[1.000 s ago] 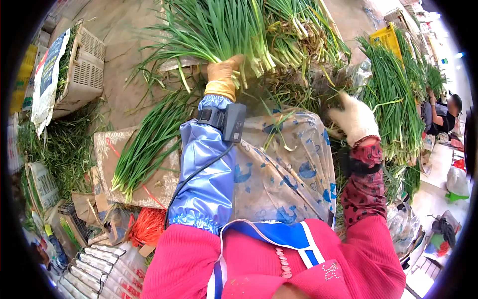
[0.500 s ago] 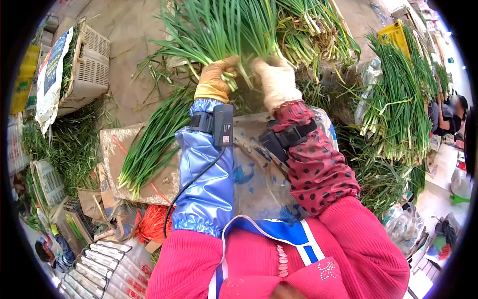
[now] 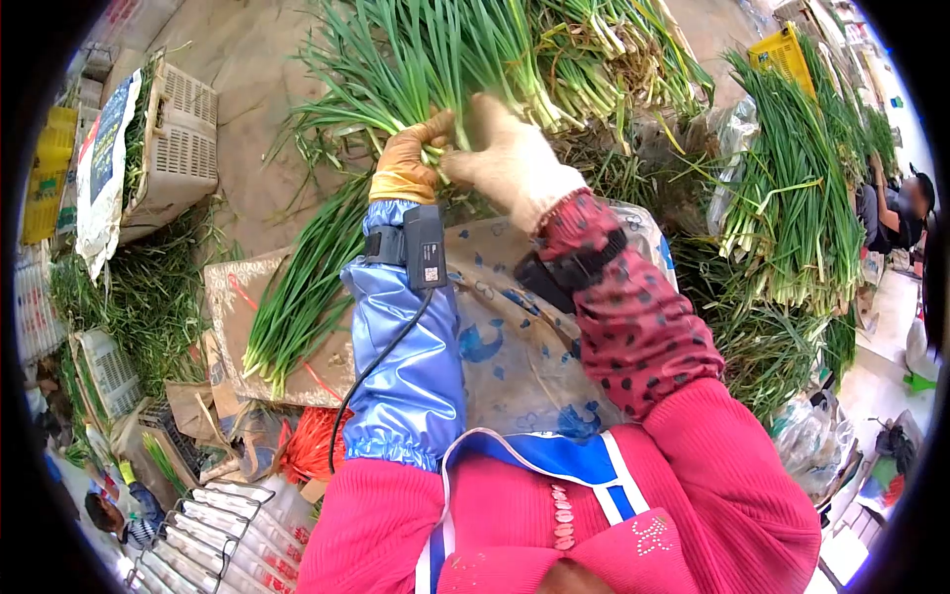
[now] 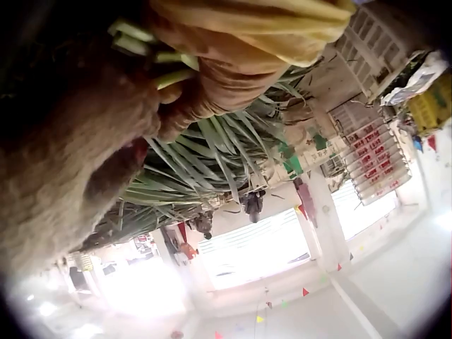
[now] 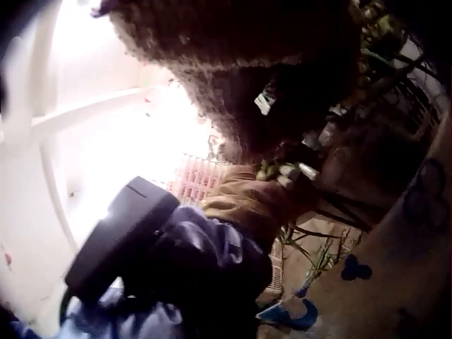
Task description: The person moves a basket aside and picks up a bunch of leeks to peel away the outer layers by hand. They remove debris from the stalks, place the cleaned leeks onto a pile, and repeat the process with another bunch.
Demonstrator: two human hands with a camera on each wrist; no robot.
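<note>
My left hand [image 3: 411, 158], in a tan-yellow glove, grips a small bunch of long green leafy stalks [image 3: 396, 99] near their pale ends. Those cut ends [image 4: 134, 39] poke out beside the glove in the left wrist view. Close by on the right is my right hand [image 3: 515, 163] in a cream knitted glove, its thumb at the left hand's bunch and its fingers blurred. A pale stalk end [image 5: 265, 103] shows under the right glove in the right wrist view. Beyond both hands lies a large pile of the same stalks [image 3: 529, 84].
A separate bunch [image 3: 307, 287] lies on a patterned board [image 3: 228, 297] to the left. Plastic sheeting with blue prints [image 3: 495, 337] covers the surface before me. More stalks [image 3: 792, 208] are heaped at right; a pale crate [image 3: 183, 139] stands far left.
My right hand has swung in from the right, reached the pile, then shifted left against the left hand. The left hand keeps its bunch and has drifted slightly left.
</note>
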